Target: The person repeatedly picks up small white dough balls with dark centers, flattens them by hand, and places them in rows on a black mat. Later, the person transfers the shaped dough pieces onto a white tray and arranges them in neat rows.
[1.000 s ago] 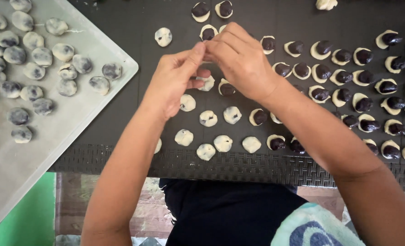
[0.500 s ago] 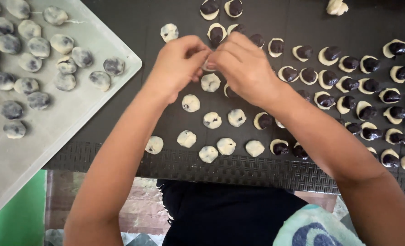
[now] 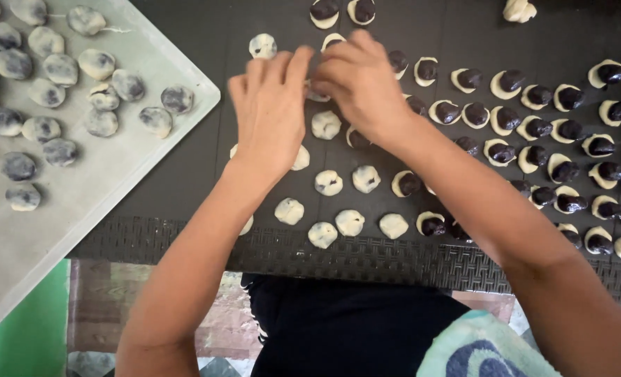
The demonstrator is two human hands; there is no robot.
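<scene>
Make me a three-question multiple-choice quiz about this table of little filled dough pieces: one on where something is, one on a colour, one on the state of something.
1. Where is the pale grey metal baking tray?
A. Left of the hands
B. Right of the hands
C. Under the hands

2. What colour is the mat under the loose pieces?
A. White
B. Black
C. Red

3. How are the open dough rounds with dark filling on the right?
A. Sealed shut
B. Baked brown
C. Unsealed, with the filling showing

Answers: 1 A, the tray lies at the picture's left edge, beside the left hand. 2 B, the mat is black all round the right hand. 3 C, dark filling sits bare on each pale round.
</scene>
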